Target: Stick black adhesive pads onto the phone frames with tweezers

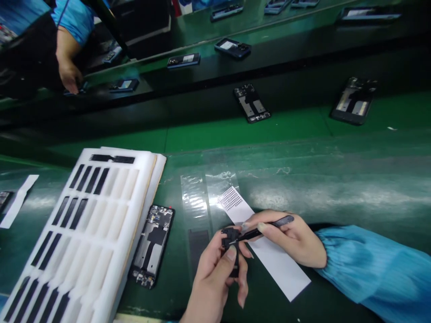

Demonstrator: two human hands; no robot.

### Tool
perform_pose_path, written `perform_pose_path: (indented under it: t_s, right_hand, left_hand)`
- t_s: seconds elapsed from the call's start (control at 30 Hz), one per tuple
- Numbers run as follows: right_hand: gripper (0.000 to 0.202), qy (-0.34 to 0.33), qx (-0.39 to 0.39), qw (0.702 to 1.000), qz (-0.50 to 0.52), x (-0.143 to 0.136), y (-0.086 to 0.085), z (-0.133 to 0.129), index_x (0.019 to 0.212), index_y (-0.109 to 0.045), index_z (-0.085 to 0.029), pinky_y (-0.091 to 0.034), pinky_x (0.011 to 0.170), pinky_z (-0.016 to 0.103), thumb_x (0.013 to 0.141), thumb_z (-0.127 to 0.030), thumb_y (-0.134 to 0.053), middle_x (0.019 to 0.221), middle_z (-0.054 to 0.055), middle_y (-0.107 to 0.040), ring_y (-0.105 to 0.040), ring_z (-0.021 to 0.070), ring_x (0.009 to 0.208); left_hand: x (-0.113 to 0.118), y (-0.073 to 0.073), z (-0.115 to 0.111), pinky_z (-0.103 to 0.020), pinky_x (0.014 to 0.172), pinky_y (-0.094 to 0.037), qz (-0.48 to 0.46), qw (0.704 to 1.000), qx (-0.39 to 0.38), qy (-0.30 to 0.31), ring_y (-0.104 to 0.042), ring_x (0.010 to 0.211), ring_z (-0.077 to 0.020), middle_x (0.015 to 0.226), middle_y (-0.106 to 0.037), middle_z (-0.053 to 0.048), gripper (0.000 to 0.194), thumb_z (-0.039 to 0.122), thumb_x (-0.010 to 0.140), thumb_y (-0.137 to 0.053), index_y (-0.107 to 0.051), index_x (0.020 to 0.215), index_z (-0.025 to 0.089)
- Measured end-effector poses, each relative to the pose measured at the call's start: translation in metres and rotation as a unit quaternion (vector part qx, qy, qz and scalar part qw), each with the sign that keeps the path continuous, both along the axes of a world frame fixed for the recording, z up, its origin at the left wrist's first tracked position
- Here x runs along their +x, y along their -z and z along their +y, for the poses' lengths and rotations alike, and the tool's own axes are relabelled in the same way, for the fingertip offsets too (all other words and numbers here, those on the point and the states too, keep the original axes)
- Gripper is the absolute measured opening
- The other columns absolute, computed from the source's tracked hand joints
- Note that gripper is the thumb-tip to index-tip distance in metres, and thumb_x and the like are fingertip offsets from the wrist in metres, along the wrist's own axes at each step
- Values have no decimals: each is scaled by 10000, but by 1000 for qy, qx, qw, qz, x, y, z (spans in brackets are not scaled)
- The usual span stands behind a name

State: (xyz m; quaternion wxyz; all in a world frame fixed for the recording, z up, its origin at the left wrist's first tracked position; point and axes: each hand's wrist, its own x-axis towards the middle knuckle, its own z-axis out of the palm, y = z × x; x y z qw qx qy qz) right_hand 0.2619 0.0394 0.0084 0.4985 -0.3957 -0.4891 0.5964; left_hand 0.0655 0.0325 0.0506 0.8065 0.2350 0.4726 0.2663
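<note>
My left hand (218, 273) is closed around a small black phone part (230, 237), with the thumb pressed on its face. In my right hand (289, 235) is a pair of black tweezers (256, 232), gripped like a pen. Their tip meets the black part near my left thumb; whether anything sits in the tip is too small to tell. Beneath both hands lies a white sheet (279, 269) with rows of tiny dark dots at its upper end. An opened phone (153, 246) rests on the bench left of my left hand.
A white foam tray (143, 170) with black strips in slots stands at the left. Clear film strips (193, 193) lie beside the sheet. More opened phones (252, 103) are on the green strip ahead. Across the line, a co-worker's hand (69, 74) reaches toward a phone.
</note>
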Motion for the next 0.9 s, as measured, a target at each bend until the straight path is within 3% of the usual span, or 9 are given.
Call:
perform_pose_path:
  t_s: [0.2,0.37,0.5,0.7,0.8,0.9]
  right_hand:
    - [259,-27,36,998,-41,2,-1,1,1167,-710,-186,-632,810,303,1013,-265,-517,1072,93,-773,-750,194,968]
    - [257,-23,87,993,-80,4,0,1,1180,-705,-191,-613,849,277,980,-155,-547,1095,79,-771,-742,180,1002]
    - [313,-29,121,987,-100,6,1,1,1204,-696,-208,-582,919,256,950,-82,-563,1147,61,-761,-724,163,1056]
    - [355,-37,137,985,-100,7,0,1,1221,-691,-213,-579,903,226,926,-50,-582,1135,48,-766,-729,150,1041]
    - [334,-30,117,991,-64,8,0,2,1203,-699,-214,-575,906,234,929,-63,-583,1161,51,-758,-725,157,1054]
    - [227,-12,-5,1000,15,11,2,5,1150,-704,-196,-611,757,251,986,-188,-548,976,65,-799,-772,180,881]
  left_hand:
    - [-1,2,0,-185,417,-393,9,1000,-3,15,-453,482,-72,747,-549,5,275,328,995,-518,-578,1232,201]
    - [-2,6,-1,-189,424,-367,26,999,13,38,-459,485,-71,729,-553,5,247,343,992,-521,-610,1160,185]
    - [-2,8,-2,-193,422,-375,30,999,12,18,-511,542,-94,839,-613,-33,304,350,990,-518,-580,1255,215]
    - [-1,5,-2,-207,435,-413,12,1000,8,-13,-511,596,-109,930,-634,-79,346,302,977,-526,-591,1298,190]
    - [-2,9,-4,-216,450,-416,-1,1000,16,-9,-521,612,-115,953,-642,-92,348,289,976,-527,-601,1302,191]
    - [-4,15,-6,-228,473,-410,-10,999,36,11,-535,568,-104,912,-642,-71,364,310,972,-542,-591,1319,211]
